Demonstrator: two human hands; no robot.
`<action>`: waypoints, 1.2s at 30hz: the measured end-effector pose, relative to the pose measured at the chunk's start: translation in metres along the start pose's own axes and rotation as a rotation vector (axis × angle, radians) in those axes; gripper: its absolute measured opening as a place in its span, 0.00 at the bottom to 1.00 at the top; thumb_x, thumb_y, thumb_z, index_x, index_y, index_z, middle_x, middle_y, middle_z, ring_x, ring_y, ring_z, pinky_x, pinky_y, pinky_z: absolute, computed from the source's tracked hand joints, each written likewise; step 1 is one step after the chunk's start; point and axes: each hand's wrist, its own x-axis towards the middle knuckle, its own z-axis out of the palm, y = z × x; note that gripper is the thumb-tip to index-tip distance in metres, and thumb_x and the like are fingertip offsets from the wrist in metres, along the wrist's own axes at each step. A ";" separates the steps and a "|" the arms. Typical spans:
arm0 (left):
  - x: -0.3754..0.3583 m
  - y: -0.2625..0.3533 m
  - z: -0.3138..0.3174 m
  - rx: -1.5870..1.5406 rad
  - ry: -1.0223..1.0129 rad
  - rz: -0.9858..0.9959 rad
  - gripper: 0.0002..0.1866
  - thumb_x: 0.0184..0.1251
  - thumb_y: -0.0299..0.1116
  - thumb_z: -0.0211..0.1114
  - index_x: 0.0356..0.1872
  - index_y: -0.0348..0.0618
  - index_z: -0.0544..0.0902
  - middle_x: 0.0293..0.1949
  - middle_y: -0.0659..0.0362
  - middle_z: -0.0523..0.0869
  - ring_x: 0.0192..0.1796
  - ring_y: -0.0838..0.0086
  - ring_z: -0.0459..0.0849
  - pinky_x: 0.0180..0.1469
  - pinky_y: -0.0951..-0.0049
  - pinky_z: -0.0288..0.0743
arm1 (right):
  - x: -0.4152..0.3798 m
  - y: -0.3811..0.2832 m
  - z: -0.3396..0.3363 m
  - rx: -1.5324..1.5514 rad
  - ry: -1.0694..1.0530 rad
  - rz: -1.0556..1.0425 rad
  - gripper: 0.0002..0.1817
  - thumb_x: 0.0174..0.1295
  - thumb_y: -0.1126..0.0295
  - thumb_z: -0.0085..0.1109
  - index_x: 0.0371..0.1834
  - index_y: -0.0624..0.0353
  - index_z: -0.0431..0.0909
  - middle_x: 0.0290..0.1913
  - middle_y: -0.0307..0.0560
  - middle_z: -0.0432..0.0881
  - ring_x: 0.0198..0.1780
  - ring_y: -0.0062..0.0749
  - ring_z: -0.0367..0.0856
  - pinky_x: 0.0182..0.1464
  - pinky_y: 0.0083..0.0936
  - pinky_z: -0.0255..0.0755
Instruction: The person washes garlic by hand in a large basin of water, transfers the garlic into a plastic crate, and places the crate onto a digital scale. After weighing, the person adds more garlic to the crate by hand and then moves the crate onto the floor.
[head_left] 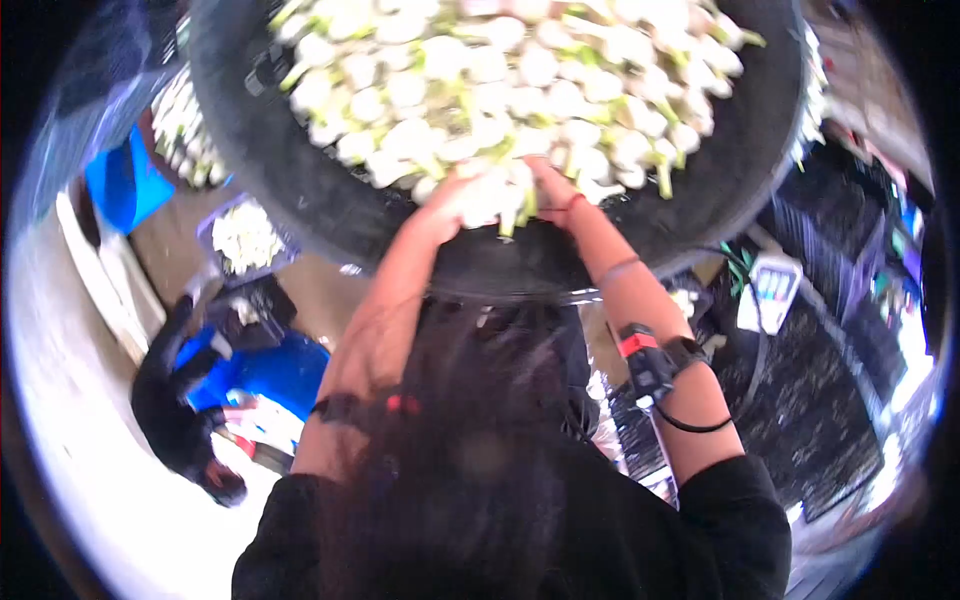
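White bulb-shaped vegetables with short green stems [540,70] lie heaped in a large round black tub [240,130]. Both my arms reach over its near rim. My left hand [462,200] and my right hand [548,185] come together around a small bunch of the vegetables [495,195] at the near edge of the heap. My fingers curve inward around it from both sides; the fingertips are partly hidden among the pale bulbs. A red string circles my right wrist.
At the left, a person in dark clothes [170,390] is beside a purple crate of vegetables [245,235] and a blue container [130,185]. A white device [770,290] with a cable stands at the right, near black crates [830,220].
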 end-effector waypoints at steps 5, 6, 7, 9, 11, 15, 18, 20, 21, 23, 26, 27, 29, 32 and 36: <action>0.016 -0.025 0.015 0.096 0.262 0.349 0.17 0.61 0.41 0.60 0.43 0.38 0.77 0.31 0.60 0.82 0.27 0.81 0.79 0.25 0.80 0.73 | -0.015 0.001 0.010 -0.122 0.007 0.088 0.26 0.58 0.41 0.40 0.49 0.46 0.72 0.44 0.37 0.78 0.46 0.25 0.74 0.42 0.32 0.68; -0.008 -0.017 0.023 0.099 0.323 0.346 0.25 0.60 0.41 0.61 0.52 0.36 0.69 0.41 0.55 0.80 0.36 0.77 0.80 0.33 0.77 0.75 | -0.031 0.004 0.013 -0.117 0.036 0.053 0.27 0.58 0.40 0.40 0.51 0.45 0.71 0.45 0.36 0.77 0.48 0.25 0.73 0.44 0.33 0.66; -0.025 -0.015 0.026 0.182 0.312 0.377 0.29 0.60 0.41 0.61 0.58 0.38 0.61 0.47 0.52 0.76 0.43 0.75 0.78 0.39 0.75 0.75 | -0.048 0.003 0.013 -0.228 0.071 0.020 0.29 0.58 0.38 0.39 0.54 0.45 0.67 0.49 0.37 0.74 0.52 0.28 0.70 0.47 0.38 0.66; -0.056 -0.017 0.029 -0.070 0.138 0.461 0.28 0.62 0.41 0.60 0.58 0.41 0.61 0.45 0.56 0.75 0.44 0.75 0.77 0.45 0.74 0.74 | -0.088 -0.001 0.044 -0.282 0.192 -0.109 0.31 0.59 0.37 0.38 0.57 0.46 0.65 0.53 0.39 0.71 0.56 0.32 0.67 0.51 0.42 0.66; -0.103 -0.010 0.040 -0.437 -0.009 0.508 0.26 0.63 0.40 0.59 0.59 0.44 0.62 0.44 0.58 0.75 0.45 0.74 0.76 0.46 0.73 0.73 | -0.128 0.002 0.092 -0.164 0.237 -0.305 0.28 0.62 0.43 0.39 0.56 0.51 0.65 0.52 0.44 0.71 0.56 0.33 0.69 0.53 0.40 0.68; -0.216 -0.033 0.001 -0.638 0.013 0.684 0.25 0.65 0.41 0.55 0.60 0.46 0.61 0.55 0.54 0.72 0.54 0.68 0.75 0.52 0.67 0.72 | -0.161 0.042 0.190 0.009 -0.084 -0.159 0.24 0.65 0.50 0.40 0.55 0.57 0.63 0.53 0.44 0.70 0.54 0.34 0.71 0.55 0.33 0.69; -0.270 -0.069 -0.045 -0.681 0.198 0.651 0.23 0.69 0.48 0.47 0.58 0.46 0.62 0.56 0.53 0.72 0.54 0.65 0.75 0.51 0.63 0.74 | -0.141 0.104 0.223 -0.641 -0.332 -0.446 0.21 0.63 0.57 0.47 0.56 0.55 0.62 0.54 0.41 0.68 0.54 0.29 0.69 0.53 0.36 0.69; -0.254 -0.106 -0.072 -0.643 0.325 0.597 0.24 0.69 0.50 0.45 0.57 0.45 0.64 0.55 0.54 0.73 0.53 0.65 0.75 0.49 0.63 0.75 | -0.118 0.136 0.217 -0.262 -0.097 0.166 0.29 0.61 0.49 0.49 0.59 0.55 0.62 0.58 0.46 0.64 0.58 0.29 0.64 0.54 0.39 0.64; -0.238 -0.118 -0.080 -0.753 0.299 0.487 0.23 0.67 0.48 0.50 0.57 0.47 0.63 0.51 0.55 0.74 0.52 0.68 0.75 0.48 0.64 0.75 | -0.113 0.133 0.219 -0.535 -0.076 0.123 0.31 0.60 0.47 0.50 0.55 0.62 0.66 0.54 0.51 0.67 0.55 0.29 0.68 0.53 0.32 0.65; -0.187 -0.167 -0.105 -0.834 0.347 0.322 0.23 0.64 0.40 0.57 0.57 0.46 0.64 0.49 0.56 0.74 0.53 0.70 0.73 0.53 0.66 0.70 | -0.108 0.139 0.194 -0.645 0.001 -0.275 0.27 0.60 0.55 0.55 0.53 0.67 0.66 0.46 0.49 0.72 0.45 0.27 0.74 0.47 0.20 0.68; -0.194 -0.114 -0.071 0.103 0.943 0.372 0.23 0.60 0.31 0.60 0.57 0.43 0.67 0.51 0.56 0.73 0.54 0.68 0.72 0.57 0.67 0.64 | -0.120 0.070 0.150 -0.649 0.249 -0.514 0.13 0.62 0.65 0.52 0.43 0.64 0.74 0.38 0.41 0.75 0.41 0.20 0.73 0.44 0.17 0.68; -0.194 -0.097 -0.065 0.172 1.078 0.630 0.22 0.56 0.25 0.59 0.55 0.39 0.69 0.52 0.53 0.73 0.54 0.66 0.72 0.56 0.66 0.64 | -0.122 0.038 0.138 -0.443 0.363 -0.390 0.12 0.61 0.66 0.52 0.40 0.65 0.76 0.33 0.43 0.77 0.40 0.23 0.74 0.44 0.18 0.69; -0.204 -0.025 -0.028 0.387 0.976 0.753 0.21 0.56 0.23 0.58 0.54 0.37 0.69 0.50 0.51 0.74 0.51 0.63 0.73 0.54 0.66 0.66 | -0.074 0.023 0.060 -0.695 0.538 -0.506 0.14 0.59 0.66 0.52 0.43 0.65 0.75 0.35 0.50 0.79 0.42 0.32 0.77 0.43 0.24 0.70; -0.118 0.022 -0.006 0.576 0.553 0.793 0.18 0.54 0.24 0.59 0.48 0.36 0.72 0.43 0.49 0.77 0.44 0.58 0.77 0.50 0.63 0.69 | -0.003 0.001 0.028 -0.761 0.546 -0.871 0.15 0.54 0.68 0.55 0.43 0.64 0.75 0.41 0.55 0.79 0.44 0.42 0.77 0.47 0.31 0.70; 0.012 0.027 -0.005 1.419 0.679 0.688 0.19 0.54 0.30 0.58 0.49 0.37 0.72 0.39 0.48 0.80 0.42 0.54 0.79 0.48 0.62 0.71 | 0.025 -0.021 0.075 -1.417 0.695 -0.978 0.18 0.50 0.68 0.56 0.45 0.61 0.72 0.48 0.54 0.73 0.48 0.48 0.73 0.50 0.37 0.69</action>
